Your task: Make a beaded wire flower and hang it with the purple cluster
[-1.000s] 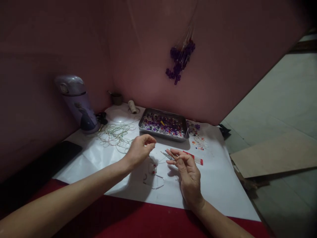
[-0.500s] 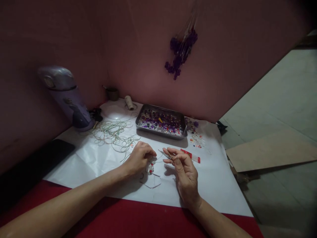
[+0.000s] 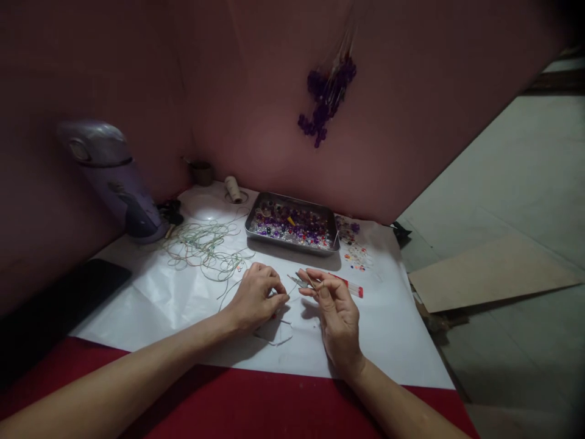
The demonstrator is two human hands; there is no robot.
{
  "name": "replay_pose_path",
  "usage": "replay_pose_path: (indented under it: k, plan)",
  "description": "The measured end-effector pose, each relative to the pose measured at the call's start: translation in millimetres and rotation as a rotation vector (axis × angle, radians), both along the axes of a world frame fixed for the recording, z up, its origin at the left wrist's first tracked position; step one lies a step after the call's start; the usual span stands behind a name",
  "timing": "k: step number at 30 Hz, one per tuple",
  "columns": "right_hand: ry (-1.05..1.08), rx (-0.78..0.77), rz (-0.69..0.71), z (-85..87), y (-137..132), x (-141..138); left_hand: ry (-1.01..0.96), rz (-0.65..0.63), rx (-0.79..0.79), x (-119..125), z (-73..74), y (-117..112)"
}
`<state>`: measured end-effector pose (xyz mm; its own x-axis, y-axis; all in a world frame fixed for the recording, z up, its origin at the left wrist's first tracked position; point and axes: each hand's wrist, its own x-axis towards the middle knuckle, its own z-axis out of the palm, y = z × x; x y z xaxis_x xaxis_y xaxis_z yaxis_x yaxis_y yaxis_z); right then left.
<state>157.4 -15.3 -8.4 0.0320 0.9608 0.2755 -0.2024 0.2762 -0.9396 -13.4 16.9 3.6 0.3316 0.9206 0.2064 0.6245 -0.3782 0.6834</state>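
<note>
My left hand rests low on the white sheet, fingers pinched together over a small beaded piece that it mostly hides; a clear loop of thread trails out below it. My right hand is held palm-up just to the right, thumb and forefinger pinched on a thin metal tool whose tip points toward the left hand. A red-capped clear tube lies behind the right hand.
A metal tray of mixed purple, clear and red beads stands behind the hands, loose beads to its right. Tangled cord, a thread spool, a purple flask, a dark phone. Purple bead strands hang on the pink wall.
My left hand has come down from above the sheet onto the beaded piece and now covers it. The right hand kept its pinch on the tool and barely shifted.
</note>
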Motion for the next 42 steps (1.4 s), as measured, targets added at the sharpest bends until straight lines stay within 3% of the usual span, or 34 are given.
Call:
replay_pose_path:
  k: [10, 12, 16, 18, 20, 24, 29, 33, 42]
  plan:
    - [0.030, -0.031, -0.040, -2.0, 8.1, 0.7, 0.012, 0.008, 0.017, 1.5, -2.2, -0.2]
    - [-0.005, -0.033, -0.127, -1.3, 13.2, 4.0, -0.013, 0.023, 0.016, 1.0, -2.8, -0.2]
    - [-0.095, -0.049, -0.448, -0.5, 24.5, 14.2, -0.051, 0.043, 0.019, 0.2, -3.2, -0.5]
    - [-0.129, -0.011, -0.512, -0.1, 26.5, 17.1, -0.063, 0.047, 0.028, 0.3, -3.2, -0.8]
    - [-0.253, 0.035, -0.464, 0.8, 24.7, 16.7, -0.078, 0.055, 0.041, 0.4, -2.9, -0.9]
    - [-0.553, 0.190, -0.193, 3.8, 17.9, 10.0, -0.110, 0.061, 0.050, 0.3, -0.3, -1.9]
    - [-0.722, 0.313, 0.052, 5.5, 18.1, 2.5, -0.162, 0.045, 0.045, -1.3, 3.0, -3.9]
    - [-0.833, 0.277, 0.042, 4.3, 19.6, 1.4, -0.184, 0.050, 0.051, -2.3, 1.5, -4.0]
    - [-0.841, 0.272, -0.046, 3.3, 17.4, 11.3, -0.209, 0.099, 0.039, -1.8, -0.4, -4.3]
